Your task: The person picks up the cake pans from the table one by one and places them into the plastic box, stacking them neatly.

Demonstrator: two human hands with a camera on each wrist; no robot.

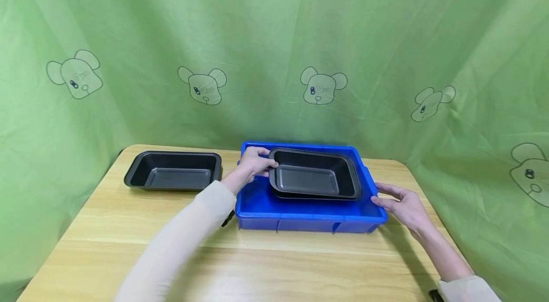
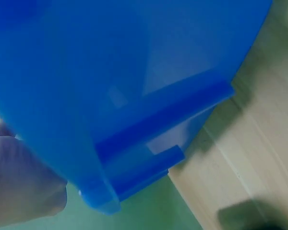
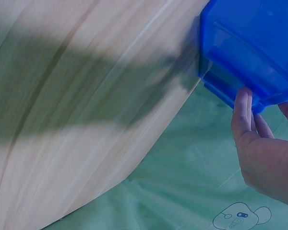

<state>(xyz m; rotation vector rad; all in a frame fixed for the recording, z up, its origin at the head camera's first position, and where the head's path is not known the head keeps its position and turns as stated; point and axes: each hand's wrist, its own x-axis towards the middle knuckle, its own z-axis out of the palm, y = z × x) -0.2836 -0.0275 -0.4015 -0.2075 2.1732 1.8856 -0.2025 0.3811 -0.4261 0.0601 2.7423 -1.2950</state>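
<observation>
A black loaf pan [image 1: 315, 180] lies tilted inside the blue plastic bin [image 1: 306, 223], over another dark rim that shows along its lower and right edges. My left hand [image 1: 256, 163] pinches the pan's left end, thumb over the rim and fingers at the outer side. In the left wrist view the bin's outer wall [image 2: 149, 62] fills most of the picture, and part of my left hand [image 2: 26, 179] shows at the lower left. With thumb and fingers my right hand [image 1: 405, 204] grips the bin's right rim; the right wrist view shows fingers [image 3: 241, 112] against its outer side.
Left of the bin, a second black loaf pan [image 1: 173, 171] sits upright on the wooden table [image 1: 257, 268]. A green curtain [image 1: 266, 30] with printed mouse heads hangs close behind the table and down both sides. Some small dark thing [image 1: 228, 218] shows beside the left sleeve.
</observation>
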